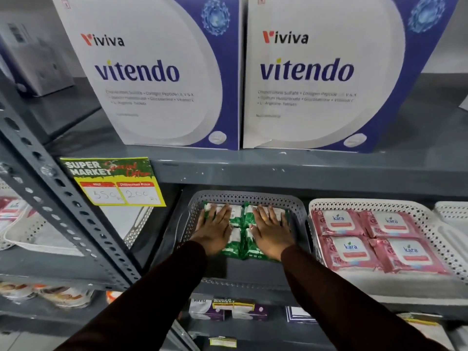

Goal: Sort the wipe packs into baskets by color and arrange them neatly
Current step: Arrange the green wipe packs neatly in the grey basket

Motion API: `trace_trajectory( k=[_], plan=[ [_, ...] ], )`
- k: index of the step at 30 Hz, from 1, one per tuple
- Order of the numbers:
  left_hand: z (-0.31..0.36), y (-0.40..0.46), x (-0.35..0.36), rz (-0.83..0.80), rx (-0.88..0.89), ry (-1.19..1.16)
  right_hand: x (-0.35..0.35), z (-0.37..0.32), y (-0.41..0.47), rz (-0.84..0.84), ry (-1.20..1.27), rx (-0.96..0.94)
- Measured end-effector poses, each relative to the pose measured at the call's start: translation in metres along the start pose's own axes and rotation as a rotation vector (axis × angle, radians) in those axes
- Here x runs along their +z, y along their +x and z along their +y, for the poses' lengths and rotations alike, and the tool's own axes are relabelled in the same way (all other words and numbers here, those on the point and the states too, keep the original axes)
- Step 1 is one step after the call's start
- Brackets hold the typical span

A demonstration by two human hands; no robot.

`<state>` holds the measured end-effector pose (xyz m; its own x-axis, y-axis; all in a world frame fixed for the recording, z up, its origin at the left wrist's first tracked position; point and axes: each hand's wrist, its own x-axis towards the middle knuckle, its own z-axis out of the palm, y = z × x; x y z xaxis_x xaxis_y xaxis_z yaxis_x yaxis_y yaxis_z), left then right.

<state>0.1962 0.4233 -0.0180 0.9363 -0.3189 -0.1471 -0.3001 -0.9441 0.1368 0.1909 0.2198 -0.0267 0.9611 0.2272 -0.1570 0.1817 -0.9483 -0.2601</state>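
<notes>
Green packs (238,224): four, in grey basket (243,196).
Pink packs (374,239): we see them sorted.
Hands: left hand (215,231), right hand (272,234) flat, apart, pressing.
Left: squaring up.

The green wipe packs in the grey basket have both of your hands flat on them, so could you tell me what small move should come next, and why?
Probably lift both hands away. The left hand and right hand lie flat and open on the green wipe packs, which already sit two by two inside the grey basket. The pink wipe packs look equally tidy in the white basket.
</notes>
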Motion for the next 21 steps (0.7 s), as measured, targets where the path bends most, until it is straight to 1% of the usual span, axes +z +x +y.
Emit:
trace_trajectory(
  k=[4, 8, 9, 10, 12, 13, 14, 16, 17, 18, 19, 21],
  plan=[
    [-0.003, 0.001, 0.008, 0.009, 0.003, 0.003, 0.006, -0.002, -0.002, 0.022, -0.028, -0.01],
    [-0.002, 0.008, 0.001, -0.016, -0.068, 0.17, -0.013, -0.005, 0.0, -0.061, 0.024, -0.025],
    [0.011, 0.008, -0.003, -0.033, -0.065, 0.179, -0.023, 0.001, -0.006, -0.033, 0.043, -0.036],
    [0.027, 0.008, -0.006, -0.016, -0.048, 0.142, -0.035, 0.009, -0.015, 0.052, 0.068, -0.059],
    [0.073, 0.009, -0.014, 0.139, 0.03, -0.038, -0.059, 0.035, -0.037, 0.31, 0.128, -0.121],
    [0.1, 0.011, -0.018, 0.22, 0.08, -0.135, -0.069, 0.054, -0.05, 0.395, 0.146, -0.143],
    [0.127, 0.013, -0.021, 0.273, 0.141, -0.19, -0.076, 0.075, -0.063, 0.442, 0.156, -0.149],
    [0.189, 0.023, -0.018, 0.342, 0.292, -0.208, -0.083, 0.133, -0.087, 0.428, 0.157, -0.076],
    [0.22, 0.029, -0.013, 0.358, 0.335, -0.206, -0.085, 0.163, -0.097, 0.396, 0.146, -0.019],
    [0.248, 0.034, -0.008, 0.347, 0.34, -0.209, -0.086, 0.192, -0.107, 0.375, 0.119, 0.034],
    [0.273, 0.04, -0.002, 0.335, 0.309, -0.214, -0.089, 0.222, -0.116, 0.36, 0.082, 0.082],
    [0.303, 0.052, 0.011, 0.292, 0.162, -0.223, -0.089, 0.263, -0.124, 0.308, 0.026, 0.167]
  ],
)
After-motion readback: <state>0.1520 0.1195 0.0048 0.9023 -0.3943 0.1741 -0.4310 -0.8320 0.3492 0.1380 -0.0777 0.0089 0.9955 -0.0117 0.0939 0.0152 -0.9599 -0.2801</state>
